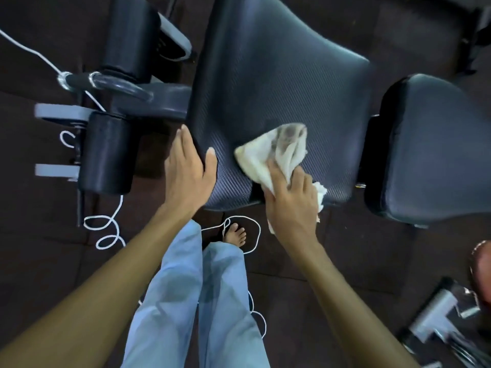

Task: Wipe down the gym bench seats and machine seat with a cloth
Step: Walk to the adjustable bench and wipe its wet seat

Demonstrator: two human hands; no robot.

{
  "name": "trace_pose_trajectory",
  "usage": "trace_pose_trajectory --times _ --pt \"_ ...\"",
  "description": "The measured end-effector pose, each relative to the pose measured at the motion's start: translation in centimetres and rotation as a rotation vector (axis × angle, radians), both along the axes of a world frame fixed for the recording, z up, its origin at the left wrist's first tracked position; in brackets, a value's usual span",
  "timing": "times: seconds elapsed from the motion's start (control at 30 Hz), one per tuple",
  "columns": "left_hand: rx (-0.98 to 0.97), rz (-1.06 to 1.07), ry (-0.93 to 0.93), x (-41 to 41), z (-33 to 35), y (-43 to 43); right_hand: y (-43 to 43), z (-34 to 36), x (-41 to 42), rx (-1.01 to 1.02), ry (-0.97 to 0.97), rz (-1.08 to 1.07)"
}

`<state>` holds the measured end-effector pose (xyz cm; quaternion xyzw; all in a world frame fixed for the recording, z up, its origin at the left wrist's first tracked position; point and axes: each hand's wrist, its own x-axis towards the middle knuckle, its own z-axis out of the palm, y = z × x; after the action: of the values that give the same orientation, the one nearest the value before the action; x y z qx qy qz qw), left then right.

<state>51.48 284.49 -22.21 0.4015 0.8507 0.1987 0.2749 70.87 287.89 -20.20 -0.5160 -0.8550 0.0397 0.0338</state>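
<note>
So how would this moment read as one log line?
step: wiping | right hand: pressing stained white cloth on textured black padded seat | left hand: gripping seat's left edge | second black pad: untouched

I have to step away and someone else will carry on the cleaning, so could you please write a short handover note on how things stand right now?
Left hand: bare, gripping the near left edge of the textured bench seat to steady it.
Right hand: closed on the white cloth, pressing it on the near part of that seat; the cloth already shows grey dirt.
Second padded seat: just to the right, nothing on it.
Done: cannot tell how much of this seat has been wiped.
Left: finish this seat out to its far end, then do the seat on the right and the remaining seats.
Mind the white cord looped on the floor around the foot.
</note>
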Motion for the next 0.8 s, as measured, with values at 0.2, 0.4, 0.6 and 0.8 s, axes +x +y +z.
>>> trace_pose_trajectory --times 0.2,0.4,0.6,0.8 --pt "0.055 -0.182 0.102 -1.6 0.8 5.4 4.7 -0.1 8.5 -0.075 -0.066 -0.334" --pt "0.106 -0.207 0.086 -2.7 -0.4 7.2 8.1 -0.8 3.0 -0.004 0.004 -0.465" --pt "0.154 -0.181 0.056 -2.9 -0.6 7.1 7.4 0.5 6.6 -0.077 0.047 -0.218" --pt "0.232 -0.107 -0.015 -2.9 -0.9 7.2 12.8 -0.8 1.1 -0.065 0.122 -0.579"
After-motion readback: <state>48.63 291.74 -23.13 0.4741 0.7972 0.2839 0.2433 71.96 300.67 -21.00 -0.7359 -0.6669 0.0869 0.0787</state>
